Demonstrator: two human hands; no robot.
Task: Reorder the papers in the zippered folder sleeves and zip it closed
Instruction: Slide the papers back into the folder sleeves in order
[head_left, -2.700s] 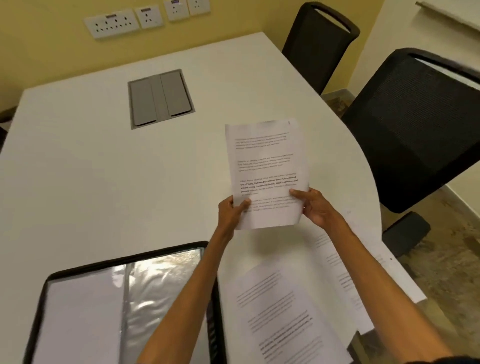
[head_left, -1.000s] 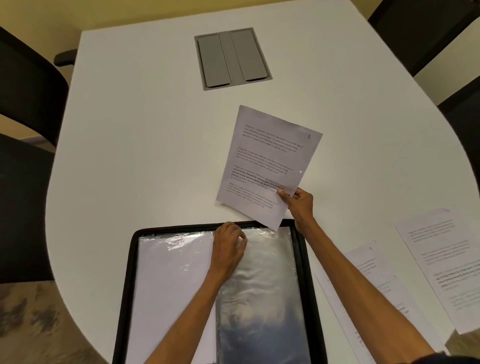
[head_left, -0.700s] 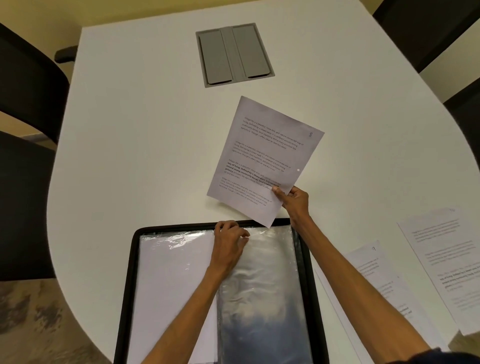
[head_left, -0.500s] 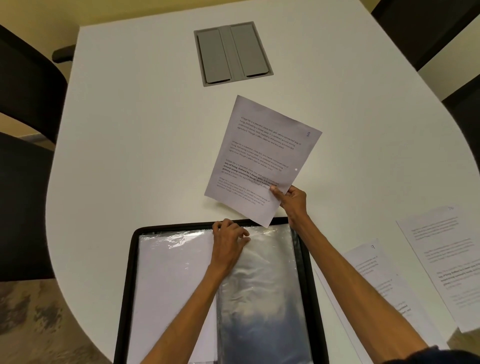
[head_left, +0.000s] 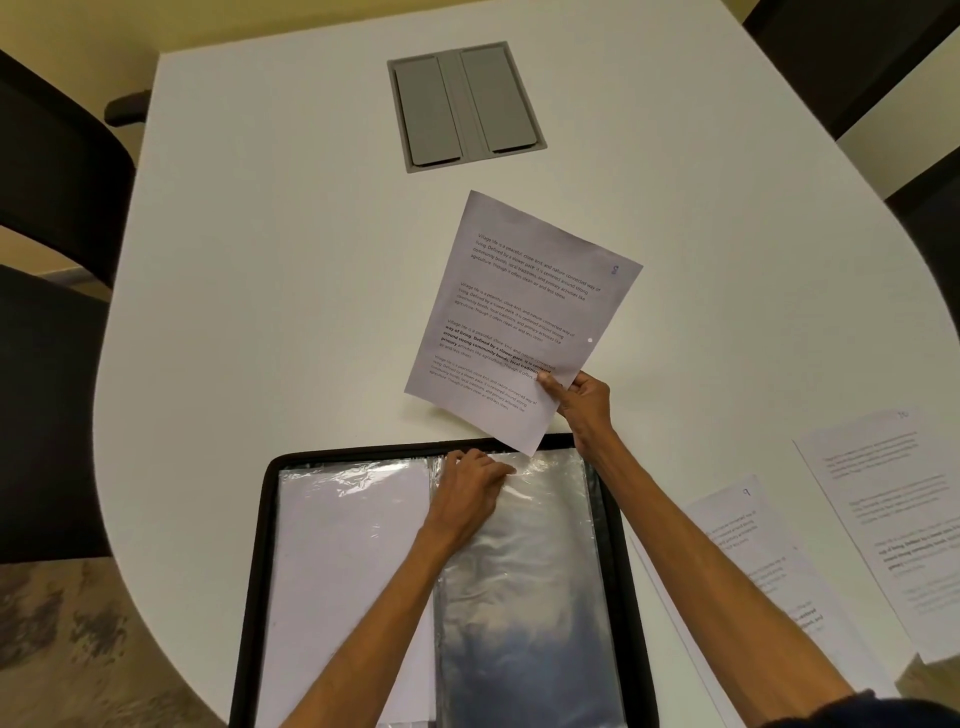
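The right hand (head_left: 582, 402) is pinching the white printed sheet of paper (head_left: 519, 317) at its lower right edge, thumb on top. It is holding the sheet tilted above the white table (head_left: 260, 260), with the bottom corner just over the far rim of the black zippered folder (head_left: 258, 545), which is lying open near the person. The left hand (head_left: 470, 491) is gripping with curled fingers the top edge of the shiny clear plastic sleeve (head_left: 524, 582). Whether its mouth is already open, I cannot tell. The risk, I think, is that the sheet is going in corner first. It may catch on the thin film and crease, or slide behind the sleeve instead of inside. The right forearm is also passing close to two other printed sheets (head_left: 743, 561) and could push them off.
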